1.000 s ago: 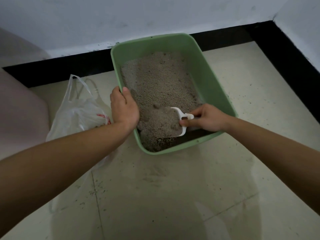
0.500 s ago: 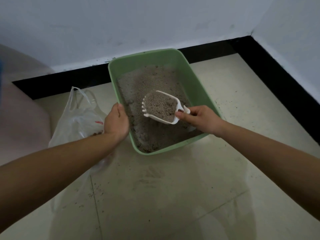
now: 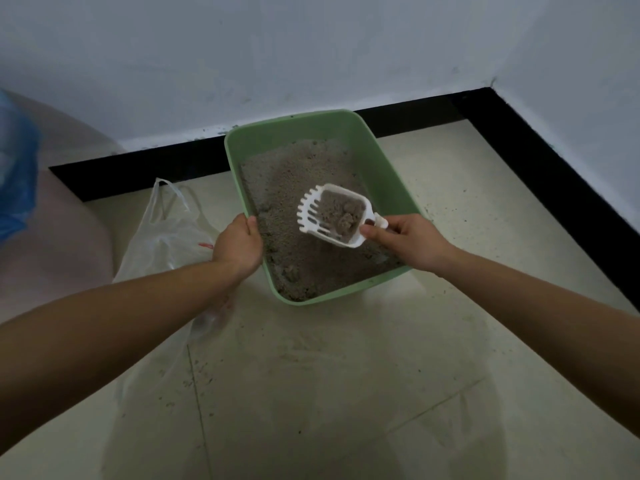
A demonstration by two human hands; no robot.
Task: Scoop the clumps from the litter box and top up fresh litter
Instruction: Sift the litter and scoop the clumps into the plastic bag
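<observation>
A green litter box [image 3: 388, 168] stands on the floor by the wall, holding grey litter [image 3: 294, 188]. My right hand [image 3: 412, 242] grips the short handle of a white slotted scoop [image 3: 311, 216], held above the litter. A few clumps [image 3: 348, 220] and a little loose litter lie at the back of the scoop. My left hand [image 3: 239, 245] holds the box's left rim, fingers curled over the edge. More clumps [image 3: 291, 271] show near the box's front left corner.
A clear plastic bag [image 3: 166, 233] lies open on the floor just left of the box. A blue bag [image 3: 15, 181] sits at the far left on a pale rounded surface. The black skirting [image 3: 554, 188] runs along both walls. Scattered litter grains dot the pale tiles.
The scoop rose out of the litter full, and most loose litter has sifted through, leaving clumps. My left hand stays on the rim.
</observation>
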